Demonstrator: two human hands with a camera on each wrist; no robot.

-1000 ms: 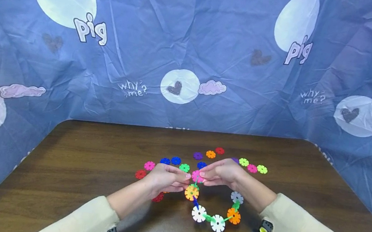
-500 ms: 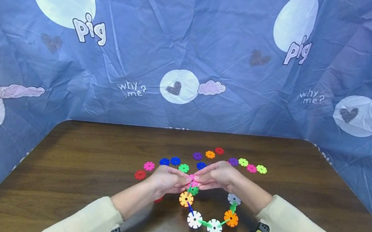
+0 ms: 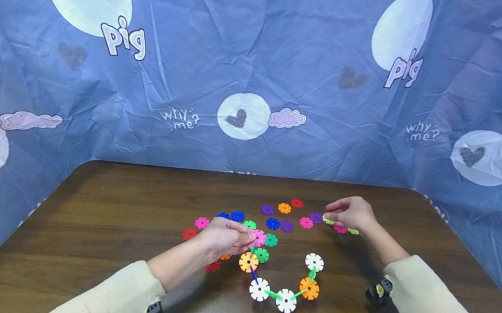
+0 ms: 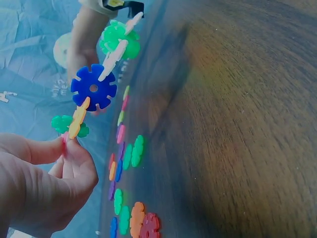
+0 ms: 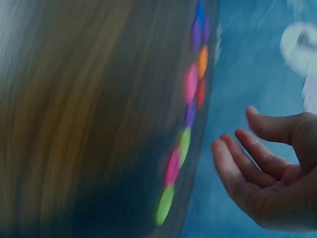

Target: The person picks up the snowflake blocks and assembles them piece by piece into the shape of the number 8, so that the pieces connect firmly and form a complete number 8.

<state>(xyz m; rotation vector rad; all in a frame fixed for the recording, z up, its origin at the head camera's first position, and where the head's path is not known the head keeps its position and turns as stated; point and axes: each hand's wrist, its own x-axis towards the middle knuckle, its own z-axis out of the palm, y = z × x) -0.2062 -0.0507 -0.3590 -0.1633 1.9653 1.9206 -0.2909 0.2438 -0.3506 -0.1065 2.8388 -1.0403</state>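
Observation:
My left hand (image 3: 227,239) pinches a pink snowflake disc (image 3: 260,238) between thumb and fingers. This disc ends a curved chain of interlocking plastic discs, which runs through a light orange disc (image 3: 248,262), white discs and an orange disc (image 3: 309,288) to a white disc (image 3: 314,262) at its other end. A blue disc (image 4: 94,88) of the chain faces the left wrist view. Over the right part of the loose discs, near a yellow-green disc (image 3: 328,220), hovers my right hand (image 3: 354,213). Its fingers (image 5: 223,153) are apart and hold nothing in the right wrist view.
Loose discs lie flat across the middle of the brown table (image 3: 131,199), among them a red disc (image 3: 296,203), a blue disc (image 3: 273,224) and a pink disc (image 3: 201,222). A blue printed cloth (image 3: 196,65) hangs behind the table.
My right hand has let go of the pink disc and moved right and farther back, over the loose discs. My left hand keeps holding the chain by its pink disc.

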